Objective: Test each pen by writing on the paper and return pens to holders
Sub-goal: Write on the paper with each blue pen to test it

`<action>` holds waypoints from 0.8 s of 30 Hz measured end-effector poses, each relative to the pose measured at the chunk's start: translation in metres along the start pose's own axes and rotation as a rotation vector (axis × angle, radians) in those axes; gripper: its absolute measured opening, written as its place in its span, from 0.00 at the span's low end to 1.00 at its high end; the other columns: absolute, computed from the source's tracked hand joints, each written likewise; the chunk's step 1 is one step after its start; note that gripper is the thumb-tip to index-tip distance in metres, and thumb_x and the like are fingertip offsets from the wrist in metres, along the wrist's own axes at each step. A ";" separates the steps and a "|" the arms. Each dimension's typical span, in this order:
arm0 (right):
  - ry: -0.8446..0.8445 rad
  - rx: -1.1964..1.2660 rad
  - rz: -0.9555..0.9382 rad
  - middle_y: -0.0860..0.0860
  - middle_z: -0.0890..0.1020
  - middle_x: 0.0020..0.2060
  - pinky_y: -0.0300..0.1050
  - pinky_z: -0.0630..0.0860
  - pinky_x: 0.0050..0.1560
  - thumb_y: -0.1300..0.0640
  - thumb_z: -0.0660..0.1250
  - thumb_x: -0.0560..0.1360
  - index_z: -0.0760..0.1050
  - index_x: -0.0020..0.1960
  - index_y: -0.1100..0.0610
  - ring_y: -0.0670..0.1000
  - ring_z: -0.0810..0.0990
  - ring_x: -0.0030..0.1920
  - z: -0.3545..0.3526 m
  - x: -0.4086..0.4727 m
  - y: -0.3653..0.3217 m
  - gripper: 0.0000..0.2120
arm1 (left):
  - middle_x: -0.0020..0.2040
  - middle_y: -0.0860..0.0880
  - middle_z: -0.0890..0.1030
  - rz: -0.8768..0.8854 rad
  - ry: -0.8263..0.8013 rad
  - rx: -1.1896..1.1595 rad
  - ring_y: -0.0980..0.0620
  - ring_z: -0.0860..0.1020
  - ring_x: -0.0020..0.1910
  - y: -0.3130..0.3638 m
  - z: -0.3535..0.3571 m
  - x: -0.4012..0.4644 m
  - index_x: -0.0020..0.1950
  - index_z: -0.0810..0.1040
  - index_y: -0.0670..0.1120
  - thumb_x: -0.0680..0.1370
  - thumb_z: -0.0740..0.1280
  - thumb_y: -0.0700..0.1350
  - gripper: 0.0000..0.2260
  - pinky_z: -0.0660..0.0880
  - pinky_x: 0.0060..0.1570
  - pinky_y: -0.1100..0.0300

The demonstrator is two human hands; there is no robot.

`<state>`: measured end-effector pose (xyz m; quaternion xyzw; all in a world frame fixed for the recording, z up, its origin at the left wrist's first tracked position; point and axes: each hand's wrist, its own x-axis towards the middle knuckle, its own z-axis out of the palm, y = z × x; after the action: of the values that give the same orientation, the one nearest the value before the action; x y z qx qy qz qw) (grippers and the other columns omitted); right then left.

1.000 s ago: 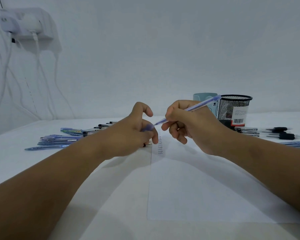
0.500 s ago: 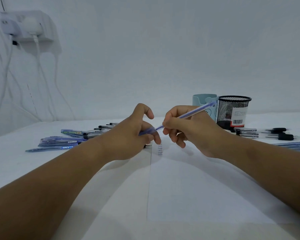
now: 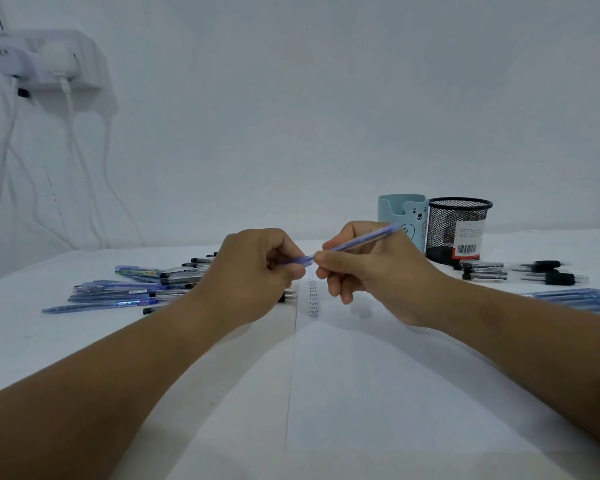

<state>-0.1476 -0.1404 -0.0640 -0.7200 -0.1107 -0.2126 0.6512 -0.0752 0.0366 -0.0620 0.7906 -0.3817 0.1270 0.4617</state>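
My right hand [image 3: 371, 271] pinches a blue pen [image 3: 359, 242] by its barrel, held level above the table. My left hand [image 3: 253, 271] grips the pen's cap [image 3: 297, 260] at the tip end, and cap and barrel meet between the two hands. Below them lies a white sheet of paper [image 3: 395, 393] with a column of small written words [image 3: 313, 297] near its left edge. Two holders stand at the back right: a pale blue cup with a bear face [image 3: 404, 216] and a black mesh cup [image 3: 459, 230].
A pile of blue and black pens [image 3: 132, 291] lies on the table to the left. More black pens [image 3: 520, 271] and blue pens [image 3: 575, 299] lie to the right. A wall socket with chargers [image 3: 45, 60] and hanging cables is at the upper left.
The two hands have come together: the cap in my left hand now meets the pen's tip, and my left index finger has curled down from its raised pose.
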 end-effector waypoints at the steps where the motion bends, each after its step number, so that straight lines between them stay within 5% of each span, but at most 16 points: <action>1: -0.009 0.006 0.002 0.65 0.81 0.36 0.45 0.74 0.27 0.68 0.72 0.74 0.76 0.44 0.67 0.58 0.77 0.29 -0.001 -0.001 0.001 0.05 | 0.38 0.49 0.86 -0.003 0.006 -0.011 0.45 0.84 0.41 0.000 0.002 -0.001 0.37 0.81 0.52 0.74 0.75 0.37 0.12 0.80 0.46 0.51; 8: 0.012 -0.099 0.027 0.59 0.80 0.36 0.45 0.76 0.33 0.63 0.70 0.78 0.77 0.46 0.63 0.56 0.79 0.34 -0.014 0.005 -0.002 0.03 | 0.38 0.47 0.85 -0.111 -0.054 -0.232 0.51 0.83 0.35 0.008 0.016 0.000 0.48 0.83 0.46 0.76 0.75 0.41 0.03 0.80 0.40 0.56; 12: 0.093 -0.174 0.089 0.60 0.83 0.47 0.49 0.83 0.51 0.61 0.64 0.82 0.74 0.51 0.61 0.60 0.85 0.50 -0.028 0.018 -0.016 0.03 | 0.49 0.58 0.82 -0.028 -0.066 -0.054 0.57 0.80 0.46 0.003 0.023 0.004 0.64 0.72 0.62 0.71 0.70 0.65 0.23 0.77 0.45 0.60; 15: -0.019 -0.410 0.141 0.56 0.84 0.43 0.56 0.82 0.57 0.64 0.65 0.81 0.75 0.49 0.60 0.57 0.85 0.47 -0.062 0.017 -0.039 0.03 | 0.51 0.62 0.79 0.055 -0.104 0.140 0.60 0.75 0.53 -0.004 0.020 0.003 0.59 0.72 0.66 0.67 0.61 0.71 0.23 0.70 0.48 0.64; 21: -0.104 -0.972 0.227 0.45 0.79 0.31 0.43 0.76 0.37 0.59 0.65 0.81 0.84 0.51 0.46 0.49 0.75 0.32 -0.131 -0.019 -0.067 0.11 | 0.56 0.71 0.74 0.191 -0.203 0.323 0.66 0.70 0.59 0.005 0.031 -0.001 0.52 0.77 0.65 0.73 0.59 0.68 0.15 0.66 0.51 0.71; 24: -0.111 -1.227 0.260 0.44 0.84 0.42 0.41 0.77 0.46 0.58 0.69 0.79 0.84 0.55 0.43 0.50 0.80 0.42 -0.166 -0.041 -0.066 0.12 | 0.57 0.71 0.73 0.268 -0.226 0.350 0.66 0.69 0.59 0.016 0.039 -0.003 0.52 0.78 0.64 0.73 0.59 0.68 0.15 0.65 0.52 0.73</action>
<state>-0.2395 -0.2904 -0.0135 -0.9802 0.0862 -0.1188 0.1332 -0.0943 0.0014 -0.0748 0.8099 -0.5048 0.1620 0.2510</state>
